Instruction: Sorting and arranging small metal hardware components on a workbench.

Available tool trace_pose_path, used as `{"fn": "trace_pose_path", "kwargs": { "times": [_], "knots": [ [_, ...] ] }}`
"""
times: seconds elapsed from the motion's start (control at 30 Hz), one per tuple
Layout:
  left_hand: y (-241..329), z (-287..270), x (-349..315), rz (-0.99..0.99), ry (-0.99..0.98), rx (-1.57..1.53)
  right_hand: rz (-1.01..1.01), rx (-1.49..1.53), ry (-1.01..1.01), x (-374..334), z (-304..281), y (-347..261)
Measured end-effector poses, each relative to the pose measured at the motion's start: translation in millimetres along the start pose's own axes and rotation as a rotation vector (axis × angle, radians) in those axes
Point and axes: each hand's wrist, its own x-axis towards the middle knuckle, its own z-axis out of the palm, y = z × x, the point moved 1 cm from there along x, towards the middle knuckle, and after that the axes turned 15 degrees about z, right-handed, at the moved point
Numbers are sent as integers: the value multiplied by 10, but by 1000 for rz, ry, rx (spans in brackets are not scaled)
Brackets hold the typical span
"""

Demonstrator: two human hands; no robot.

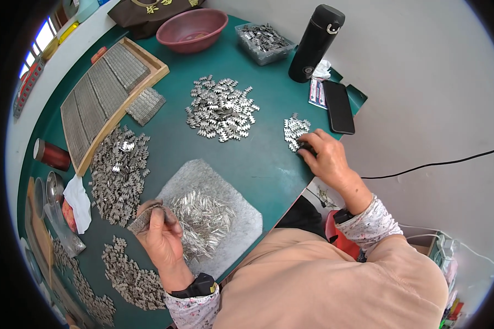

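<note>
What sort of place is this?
Probably a small-parts assembly bench: heaps of toothed metal pieces, a pile of thin shiny slivers on a grey mat, and a wooden-edged tray of packed grey rows.

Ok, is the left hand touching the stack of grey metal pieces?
Touching: the head view shows the stack of grey metal pieces held in the left hand, against its thumb and fingers.

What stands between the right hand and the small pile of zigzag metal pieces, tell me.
Nothing visible: the right hand is at the edge of the small pile, and the black phone lies off to the pile's right.
</note>
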Motion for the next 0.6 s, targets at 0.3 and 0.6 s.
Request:
{"fn": "trace_pose_path", "kwargs": {
  "times": [0.3, 0.6],
  "knots": [
    [-13, -41, 10, -3, -24, 52, -59, -14, 169, 62, 25, -98],
    [0, -39, 0, -16, -21, 39, -57, -121, -19, 119, 332, -77]
  ]
}}
